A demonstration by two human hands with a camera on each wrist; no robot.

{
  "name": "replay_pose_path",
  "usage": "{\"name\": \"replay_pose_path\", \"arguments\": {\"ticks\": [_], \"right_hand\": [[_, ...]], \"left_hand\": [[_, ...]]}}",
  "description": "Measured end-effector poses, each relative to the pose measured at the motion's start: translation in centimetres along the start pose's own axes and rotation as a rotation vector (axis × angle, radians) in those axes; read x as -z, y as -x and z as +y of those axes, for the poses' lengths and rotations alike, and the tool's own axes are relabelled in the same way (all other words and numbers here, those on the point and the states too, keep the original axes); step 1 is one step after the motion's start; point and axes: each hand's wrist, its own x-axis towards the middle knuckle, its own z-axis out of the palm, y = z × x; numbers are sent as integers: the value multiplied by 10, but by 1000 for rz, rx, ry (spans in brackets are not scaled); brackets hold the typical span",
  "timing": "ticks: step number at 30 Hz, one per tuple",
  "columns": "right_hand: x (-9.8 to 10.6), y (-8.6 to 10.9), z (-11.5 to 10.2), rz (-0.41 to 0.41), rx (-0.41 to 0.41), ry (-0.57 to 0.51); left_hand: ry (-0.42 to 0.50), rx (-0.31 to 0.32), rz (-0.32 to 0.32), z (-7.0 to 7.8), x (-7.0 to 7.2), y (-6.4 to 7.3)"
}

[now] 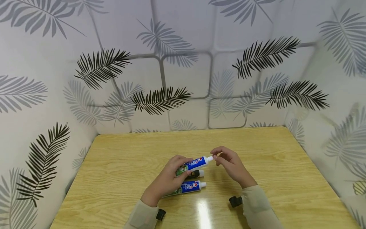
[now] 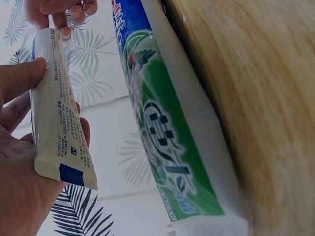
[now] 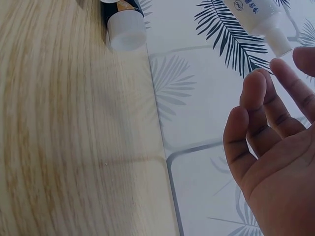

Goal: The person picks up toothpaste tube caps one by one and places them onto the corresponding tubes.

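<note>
My left hand (image 1: 168, 176) grips a blue, green and white toothpaste tube (image 1: 196, 163) around its body, raised over the table with the cap end pointing right. Its pale, printed back (image 2: 61, 113) faces the left wrist camera. At the white cap (image 3: 278, 42), my right hand (image 1: 233, 165) has its thumb and index fingertip close to the cap's end, with a small gap showing in the right wrist view. The other fingers are loosely bent. Below the held tube lie a black tube with a white cap (image 1: 201, 173), partly hidden, and a similar blue and green toothpaste tube (image 1: 191, 186).
The wooden table (image 1: 128, 152) has a light grain and meets a leaf-patterned wall covering (image 1: 186, 76) at its back and sides. Black wrist mounts (image 1: 235, 201) stick out from both sleeves, close over the tabletop.
</note>
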Motion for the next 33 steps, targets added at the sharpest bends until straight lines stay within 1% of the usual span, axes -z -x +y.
{"name": "replay_pose_path", "arguments": {"ticks": [5,12,16,21,23,26,30,33], "right_hand": [[0,0,1,-12,50,5],[-1,-1,2,-9,24,12],[-2,-2,4,-5,39,21],[-2,-2,4,18,1,46],[-1,-1,3,17,-21,38],[0,1,1,10,-27,15],[0,2,0,-7,19,2],[0,1,1,-5,62,14]], "left_hand": [[0,7,0,0,1,0],[-4,2,-2,2,1,1],[6,15,-5,4,1,1],[8,24,-11,3,0,1],[7,26,-13,3,0,2],[9,30,-14,3,0,2],[8,28,-15,3,1,3],[6,21,-14,3,2,3]]}}
